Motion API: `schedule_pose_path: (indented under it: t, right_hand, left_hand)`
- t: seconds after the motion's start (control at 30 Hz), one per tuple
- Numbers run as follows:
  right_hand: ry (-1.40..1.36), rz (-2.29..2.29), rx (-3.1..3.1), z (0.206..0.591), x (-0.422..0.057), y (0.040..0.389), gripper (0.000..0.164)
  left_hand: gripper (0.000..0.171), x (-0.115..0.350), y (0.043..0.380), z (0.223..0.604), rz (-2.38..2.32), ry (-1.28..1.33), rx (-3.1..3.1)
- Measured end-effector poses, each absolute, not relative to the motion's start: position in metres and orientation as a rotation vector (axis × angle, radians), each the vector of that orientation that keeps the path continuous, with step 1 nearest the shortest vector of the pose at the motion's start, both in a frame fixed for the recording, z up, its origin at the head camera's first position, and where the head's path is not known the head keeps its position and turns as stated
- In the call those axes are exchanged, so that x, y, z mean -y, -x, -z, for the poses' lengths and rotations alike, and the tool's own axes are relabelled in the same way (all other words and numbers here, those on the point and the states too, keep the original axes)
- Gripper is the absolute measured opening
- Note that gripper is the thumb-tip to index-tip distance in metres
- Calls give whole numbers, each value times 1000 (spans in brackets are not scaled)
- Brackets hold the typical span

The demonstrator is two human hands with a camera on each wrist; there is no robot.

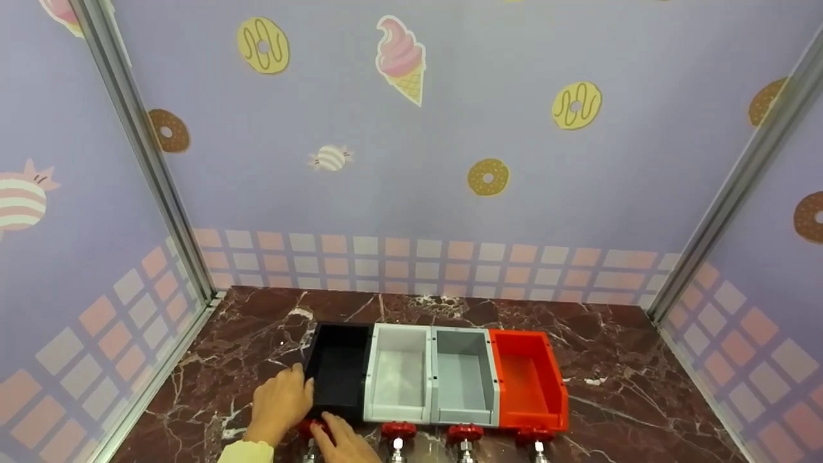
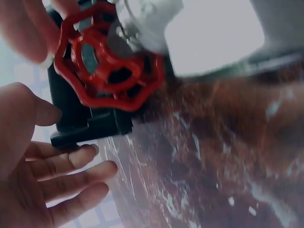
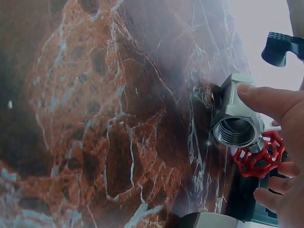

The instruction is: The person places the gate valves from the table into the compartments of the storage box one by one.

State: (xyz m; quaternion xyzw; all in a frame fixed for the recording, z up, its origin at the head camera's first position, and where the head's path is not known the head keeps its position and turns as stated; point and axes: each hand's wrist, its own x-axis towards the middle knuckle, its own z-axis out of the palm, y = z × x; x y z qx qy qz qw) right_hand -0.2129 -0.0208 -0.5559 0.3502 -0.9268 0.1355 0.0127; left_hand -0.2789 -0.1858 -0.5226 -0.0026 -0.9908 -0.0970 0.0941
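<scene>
At the left end of a row of bins stands a black bin (image 1: 337,366). My left hand (image 1: 281,397) is at its near left side; in the left wrist view the fingers (image 2: 71,183) are apart and loosely extended, with the bin's edge between thumb and index. A metal valve with a red handwheel (image 2: 109,61) stands before this bin. My right hand (image 1: 347,444) holds the valve: the thumb lies on its metal body (image 3: 237,104), with the other fingers beside the handwheel. The valve's threaded opening faces the right wrist camera.
White (image 1: 398,370), grey (image 1: 463,370) and red (image 1: 524,376) bins adjoin the black one. Several more red-wheeled valves (image 1: 465,433) stand along their front. A dark marbled tabletop (image 1: 617,366) lies below, and patterned walls (image 1: 437,212) enclose it.
</scene>
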Motion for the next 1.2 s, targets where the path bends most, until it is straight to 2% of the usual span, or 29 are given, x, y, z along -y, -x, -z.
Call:
schedule_pose_path:
  t: [0.2,0.4,0.6,0.9,0.97,1.1,1.2]
  right_hand:
    - [-1088,-393,2876,558,24,214,69]
    - [-1046,-325,2772,565,28,212,60]
    - [-990,-291,2824,565,29,212,70]
    - [-939,-124,2701,576,35,210,71]
    - [-930,-93,2672,579,35,211,67]
    - [-906,-53,2580,584,38,212,49]
    - [-893,-38,2550,586,39,213,44]
  left_hand:
    - [38,189,283,526,280,21,2940]
    - [35,188,285,530,295,22,2903]
    - [37,185,288,528,299,8,2951]
    - [26,188,284,526,346,-6,3024]
    - [25,188,284,526,362,0,3040]
    - [24,186,285,526,385,0,3072]
    - [24,185,286,526,387,-4,3083]
